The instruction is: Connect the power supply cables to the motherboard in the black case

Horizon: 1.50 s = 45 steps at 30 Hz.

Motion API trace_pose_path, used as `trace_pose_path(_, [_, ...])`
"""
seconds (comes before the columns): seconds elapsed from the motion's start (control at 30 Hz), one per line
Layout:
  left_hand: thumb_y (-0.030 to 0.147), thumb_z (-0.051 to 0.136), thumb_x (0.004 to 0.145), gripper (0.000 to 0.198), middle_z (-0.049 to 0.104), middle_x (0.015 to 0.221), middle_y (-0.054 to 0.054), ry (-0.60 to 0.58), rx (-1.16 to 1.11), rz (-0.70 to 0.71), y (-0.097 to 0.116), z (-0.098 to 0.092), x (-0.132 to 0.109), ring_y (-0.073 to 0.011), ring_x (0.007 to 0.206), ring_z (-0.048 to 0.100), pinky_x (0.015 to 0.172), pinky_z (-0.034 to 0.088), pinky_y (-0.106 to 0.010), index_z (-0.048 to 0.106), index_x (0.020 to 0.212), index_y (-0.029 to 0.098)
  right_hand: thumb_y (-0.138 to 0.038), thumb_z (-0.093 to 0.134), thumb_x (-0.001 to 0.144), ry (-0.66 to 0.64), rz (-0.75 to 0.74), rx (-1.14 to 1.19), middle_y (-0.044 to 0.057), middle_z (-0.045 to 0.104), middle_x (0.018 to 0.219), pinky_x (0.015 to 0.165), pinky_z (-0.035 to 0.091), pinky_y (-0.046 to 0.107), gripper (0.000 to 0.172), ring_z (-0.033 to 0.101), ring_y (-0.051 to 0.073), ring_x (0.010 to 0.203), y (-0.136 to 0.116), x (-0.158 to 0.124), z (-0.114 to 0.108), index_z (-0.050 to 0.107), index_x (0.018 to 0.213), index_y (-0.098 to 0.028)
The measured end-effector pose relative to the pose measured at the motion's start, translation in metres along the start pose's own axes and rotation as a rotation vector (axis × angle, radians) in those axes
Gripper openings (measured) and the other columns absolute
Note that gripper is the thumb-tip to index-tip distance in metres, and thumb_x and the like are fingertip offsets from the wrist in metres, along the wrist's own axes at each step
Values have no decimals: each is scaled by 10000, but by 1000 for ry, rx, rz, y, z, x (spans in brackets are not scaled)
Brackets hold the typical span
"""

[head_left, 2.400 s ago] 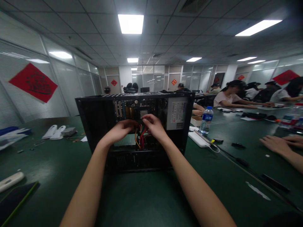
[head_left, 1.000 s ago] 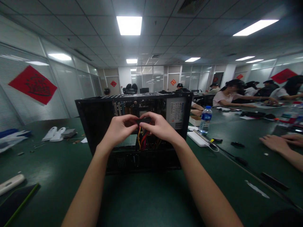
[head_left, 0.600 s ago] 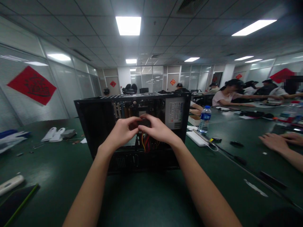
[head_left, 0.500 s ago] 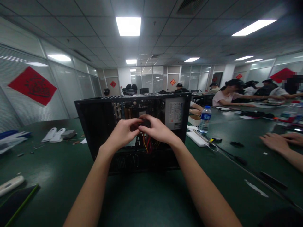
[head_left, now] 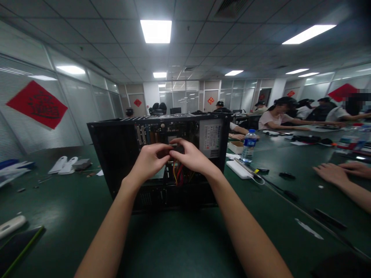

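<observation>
An open black computer case [head_left: 116, 154] stands on the green table [head_left: 174, 243] in front of me, its boards and a grey power supply [head_left: 211, 138] showing. My left hand [head_left: 149, 161] and my right hand [head_left: 191, 157] meet in front of the case's middle, fingers pinched together on a small dark connector [head_left: 174, 150]. Red, yellow and orange wires [head_left: 177, 174] hang from it down into the case. The connector is mostly hidden by my fingertips.
A water bottle [head_left: 247, 146] and a white power strip [head_left: 240, 169] stand right of the case. Another person's hands [head_left: 336, 173] rest on the table at far right; more people sit behind. White parts [head_left: 62, 165] lie at left, a dark tablet [head_left: 17, 247] and white remote [head_left: 11, 226] near me.
Both hands came up out of the case with the connector and wires, then stayed pinched together in front of it. The view has shifted slightly to the right.
</observation>
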<state>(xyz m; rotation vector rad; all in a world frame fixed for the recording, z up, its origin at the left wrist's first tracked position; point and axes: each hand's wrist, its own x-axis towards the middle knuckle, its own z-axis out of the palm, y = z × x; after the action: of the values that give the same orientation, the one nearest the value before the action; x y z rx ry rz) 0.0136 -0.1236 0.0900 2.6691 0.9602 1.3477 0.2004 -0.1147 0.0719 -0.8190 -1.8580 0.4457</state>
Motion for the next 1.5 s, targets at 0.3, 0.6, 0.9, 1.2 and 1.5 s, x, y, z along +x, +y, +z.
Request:
trace_pose_path(0.3, [192, 666, 824, 214, 770, 918, -53, -2, -11, -25, 0, 6, 0, -187, 790, 713, 709, 550, -281, 736, 1025, 161, -212, 606, 858, 30, -12, 23, 94, 660, 1248, 1089, 419, 387, 337, 596, 204, 1197, -2, 1, 0, 619, 1193, -172])
trace_pose_path(0.6, [155, 629, 848, 219, 743, 984, -72, 167, 57, 44, 3, 20, 0, -190, 856, 687, 792, 542, -313, 698, 1056, 157, -226, 589, 835, 188, -20, 139, 70, 673, 1153, 1008, 465, 363, 336, 618, 188, 1069, -4, 6, 5, 611, 1167, -179])
trace_pose_path(0.9, [134, 596, 861, 185, 714, 998, -53, 318, 59, 76, 7, 28, -1, -188, 937, 669, 852, 536, -315, 665, 1024, 186, -256, 615, 834, 230, -56, 188, 68, 672, 1164, 997, 470, 362, 300, 611, 194, 1069, -18, 4, 5, 619, 1127, -192])
trace_pose_path(1.2, [131, 598, 847, 228, 715, 1002, -52, 342, 53, 176, 19, 13, -4, -183, 933, 670, 851, 543, -310, 681, 1050, 191, -423, 481, 980, 184, -85, 162, 52, 661, 1125, 977, 470, 317, 283, 597, 180, 1091, -38, -2, -6, 620, 1107, -211])
trace_pose_path(1.5, [186, 614, 867, 241, 716, 1031, -66, 290, 154, 140, 6, -1, -5, -195, 947, 675, 860, 544, -315, 714, 1087, 190, -133, 457, 917, 128, -267, -160, 77, 612, 1205, 942, 533, 392, 340, 598, 220, 1118, -34, -8, -28, 619, 1194, -245])
